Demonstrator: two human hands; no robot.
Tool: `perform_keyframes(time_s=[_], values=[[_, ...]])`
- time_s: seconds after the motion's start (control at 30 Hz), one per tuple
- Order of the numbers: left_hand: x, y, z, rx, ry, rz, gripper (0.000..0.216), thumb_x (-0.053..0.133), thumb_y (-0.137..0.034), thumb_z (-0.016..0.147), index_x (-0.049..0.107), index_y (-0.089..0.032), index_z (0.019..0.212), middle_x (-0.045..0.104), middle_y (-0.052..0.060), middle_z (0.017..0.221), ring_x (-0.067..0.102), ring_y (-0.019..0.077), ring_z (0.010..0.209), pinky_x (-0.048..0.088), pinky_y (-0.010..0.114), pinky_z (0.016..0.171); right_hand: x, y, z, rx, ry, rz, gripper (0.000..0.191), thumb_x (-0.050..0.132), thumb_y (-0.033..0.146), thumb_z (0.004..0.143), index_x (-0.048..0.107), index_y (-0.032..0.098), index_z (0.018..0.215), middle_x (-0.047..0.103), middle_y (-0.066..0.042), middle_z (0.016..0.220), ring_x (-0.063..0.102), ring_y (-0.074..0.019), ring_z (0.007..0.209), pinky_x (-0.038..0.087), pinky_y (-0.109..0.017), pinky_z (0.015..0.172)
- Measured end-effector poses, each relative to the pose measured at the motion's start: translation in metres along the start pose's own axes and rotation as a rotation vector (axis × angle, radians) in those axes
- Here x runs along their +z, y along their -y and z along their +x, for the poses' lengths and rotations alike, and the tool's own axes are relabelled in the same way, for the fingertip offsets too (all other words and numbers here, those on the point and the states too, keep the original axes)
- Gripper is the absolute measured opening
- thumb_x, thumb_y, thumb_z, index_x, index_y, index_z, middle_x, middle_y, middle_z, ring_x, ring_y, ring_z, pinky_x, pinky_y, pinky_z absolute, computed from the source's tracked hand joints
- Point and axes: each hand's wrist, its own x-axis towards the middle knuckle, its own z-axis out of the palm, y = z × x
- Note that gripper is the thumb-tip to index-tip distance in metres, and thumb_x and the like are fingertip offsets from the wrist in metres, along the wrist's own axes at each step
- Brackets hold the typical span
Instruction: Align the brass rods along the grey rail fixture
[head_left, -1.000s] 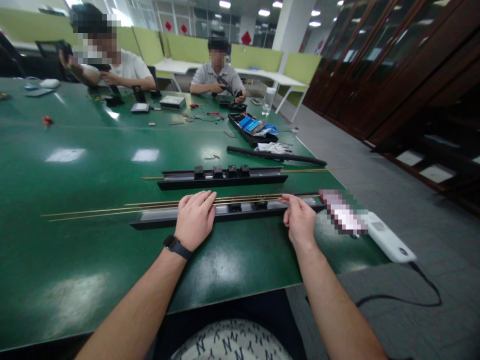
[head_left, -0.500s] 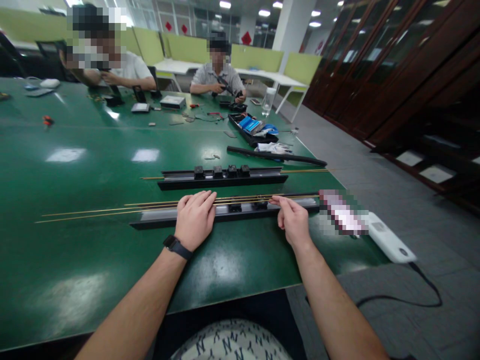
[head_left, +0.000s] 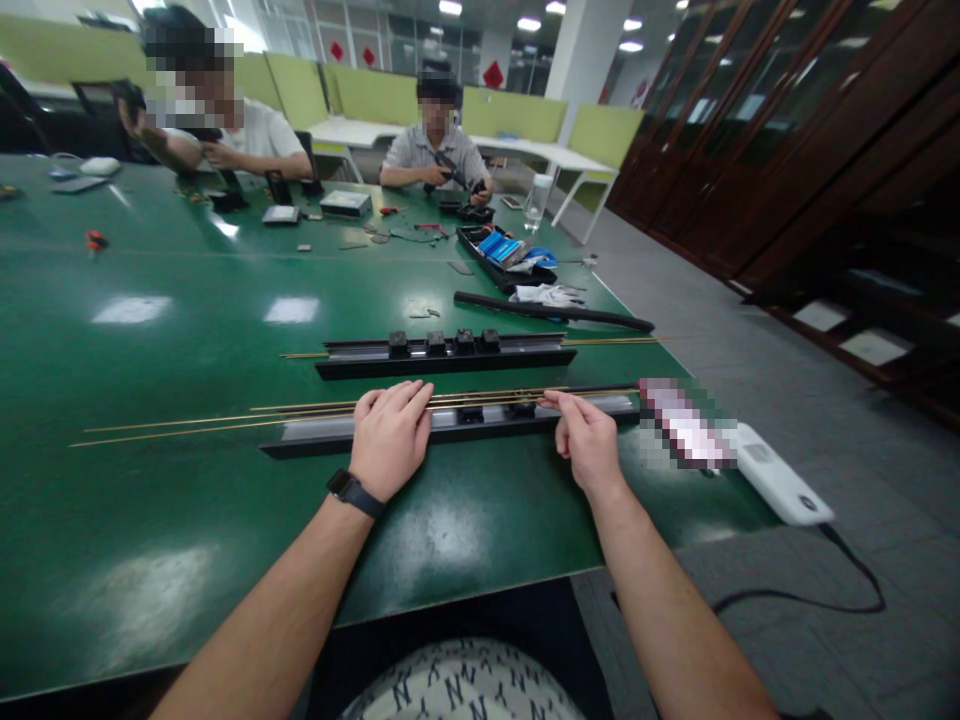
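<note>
A long black rail (head_left: 480, 424) with small black blocks lies across the green table (head_left: 187, 330) in front of me. Thin brass rods (head_left: 225, 421) run along its top and stick out far to the left. My left hand (head_left: 390, 435) lies flat on the rail and rods, fingers stretched out. My right hand (head_left: 586, 440) is closed in a pinch on the brass rods near the rail's right part. A second black rail (head_left: 446, 355) with several black blocks and its own brass rod lies just beyond.
A white device (head_left: 776, 485) with a black cable sits at the table's right corner. A black bar (head_left: 551, 312), white gloves (head_left: 547, 295) and a black tray (head_left: 504, 256) lie farther back. Two other people work with tools at the far side.
My right hand has slid a little to the left along the rail, and the brass rods now reach slightly farther left. My left hand has stayed put.
</note>
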Motion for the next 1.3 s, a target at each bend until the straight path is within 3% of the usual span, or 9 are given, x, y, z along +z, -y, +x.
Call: perform_keyframes(time_s=[1.3], values=[[-0.0009,-0.0006,0.0007,0.008,0.002,0.011,0.035,0.052,-0.026,0.105,0.07,-0.024,0.135,0.074,0.009,0.14,0.068,0.0296,0.131,0.041,0.051,0.11,0.0024,0.0013,0.0004,-0.017,-0.029,0.02,0.043,0.069,0.055,0.094,0.082,0.015,0.105,0.083,-0.014,0.102,0.045,-0.0051,0.035,0.028,-0.022,0.031]])
